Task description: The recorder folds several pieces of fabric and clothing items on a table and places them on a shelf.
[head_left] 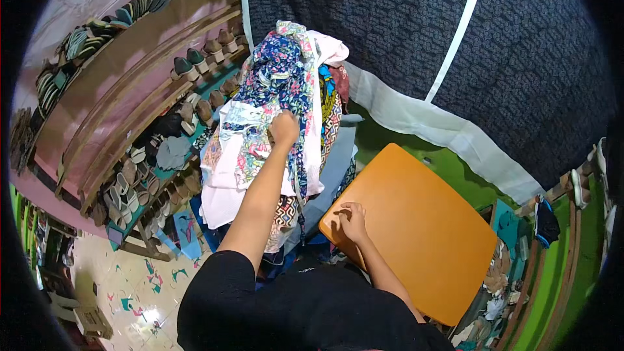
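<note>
My left hand [284, 129] is closed on a floral cloth [276, 71] with a navy and white ground, which lies on top of a tall heap of fabrics. Pale pink cloth [224, 205] hangs out below it, and a zigzag-patterned cloth [331, 123] shows on the heap's right side. Beside the heap stands an orange tabletop [416, 227]. Over its near left corner is my right hand [353, 222], its fingers loosely bent and apart, with nothing seen in them.
Wooden racks with several shoes [185, 68] line the left. Shoe soles [140, 10] are stacked above them. A dark patterned curtain [364, 13] hangs behind. Coloured scraps [153, 279] litter the tiled floor [110, 286]. Another shelf [565, 253] stands at right.
</note>
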Demonstrator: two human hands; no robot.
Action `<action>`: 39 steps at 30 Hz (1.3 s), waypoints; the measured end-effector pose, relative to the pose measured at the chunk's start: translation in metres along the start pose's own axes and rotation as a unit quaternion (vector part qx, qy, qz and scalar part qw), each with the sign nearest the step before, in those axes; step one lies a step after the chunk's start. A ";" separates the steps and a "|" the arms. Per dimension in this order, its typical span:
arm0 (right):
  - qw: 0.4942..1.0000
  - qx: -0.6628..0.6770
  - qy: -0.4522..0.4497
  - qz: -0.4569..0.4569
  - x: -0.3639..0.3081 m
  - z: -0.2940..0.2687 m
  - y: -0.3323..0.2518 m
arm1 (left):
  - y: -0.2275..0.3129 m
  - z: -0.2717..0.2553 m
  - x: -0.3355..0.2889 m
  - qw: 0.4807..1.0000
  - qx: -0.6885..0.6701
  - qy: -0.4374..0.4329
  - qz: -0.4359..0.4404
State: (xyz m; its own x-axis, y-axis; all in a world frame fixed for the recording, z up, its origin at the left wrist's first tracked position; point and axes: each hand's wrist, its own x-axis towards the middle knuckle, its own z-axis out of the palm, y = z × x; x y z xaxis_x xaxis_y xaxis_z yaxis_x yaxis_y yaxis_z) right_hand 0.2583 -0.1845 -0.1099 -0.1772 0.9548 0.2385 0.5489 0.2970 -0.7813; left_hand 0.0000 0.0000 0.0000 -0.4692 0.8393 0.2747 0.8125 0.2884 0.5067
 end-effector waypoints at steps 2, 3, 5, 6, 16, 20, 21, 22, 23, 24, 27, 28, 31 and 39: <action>1.000 0.001 0.012 -0.017 0.002 -0.007 0.010 | -0.006 0.004 0.012 0.995 -0.096 -0.019 -0.012; 1.000 0.003 0.017 -0.018 0.006 -0.004 0.011 | -0.010 -0.002 0.019 0.983 -0.180 -0.040 -0.020; 0.999 0.013 0.041 -0.030 0.016 0.002 0.015 | -0.013 -0.014 0.034 0.909 -0.417 -0.013 -0.015; 0.999 0.016 0.040 -0.024 0.022 -0.002 0.023 | 0.001 -0.029 0.031 0.864 -0.502 -0.027 -0.026; 0.938 0.339 -0.067 0.020 0.145 0.010 -0.039 | 0.031 -0.170 -0.109 0.486 -0.838 -0.207 0.139; 0.718 0.552 -0.316 0.284 0.165 0.004 -0.124 | 0.025 -0.130 -0.196 0.682 -0.605 -0.371 0.175; 0.701 0.560 -0.340 0.282 0.164 0.009 -0.144 | 0.029 -0.129 -0.205 0.700 -0.542 -0.420 0.199; 0.722 0.510 -0.332 0.330 0.165 0.017 -0.146 | 0.027 -0.132 -0.210 0.695 -0.487 -0.494 0.189; 0.727 0.475 -0.340 0.360 0.168 0.025 -0.141 | 0.026 -0.138 -0.214 0.683 -0.428 -0.564 0.178; 0.769 0.483 -0.292 0.302 0.160 0.029 -0.153 | 0.015 -0.140 -0.216 0.702 -0.399 -0.559 0.188; 0.799 0.535 -0.221 0.165 0.155 0.019 -0.163 | -0.015 -0.129 -0.199 0.761 -0.510 -0.393 0.086; 0.804 0.536 -0.219 0.133 0.151 0.007 -0.168 | -0.023 -0.131 -0.186 0.797 -0.518 -0.303 0.067; 0.774 0.550 -0.305 0.069 0.136 -0.022 -0.181 | -0.068 -0.125 -0.136 0.853 -0.518 -0.062 -0.002; 0.501 0.722 -0.375 -0.295 0.090 -0.080 -0.166 | -0.073 -0.066 -0.063 0.535 -0.797 -0.236 -0.150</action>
State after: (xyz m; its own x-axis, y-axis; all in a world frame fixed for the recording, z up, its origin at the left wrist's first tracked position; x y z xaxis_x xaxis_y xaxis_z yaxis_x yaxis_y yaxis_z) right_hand 0.2164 -0.1471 0.0873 -0.5152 0.2715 0.8129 -0.8469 -0.3069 -0.4343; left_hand -0.0522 -0.1043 -0.0002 -0.0505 0.9969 -0.0610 -0.7787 -0.0010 0.6274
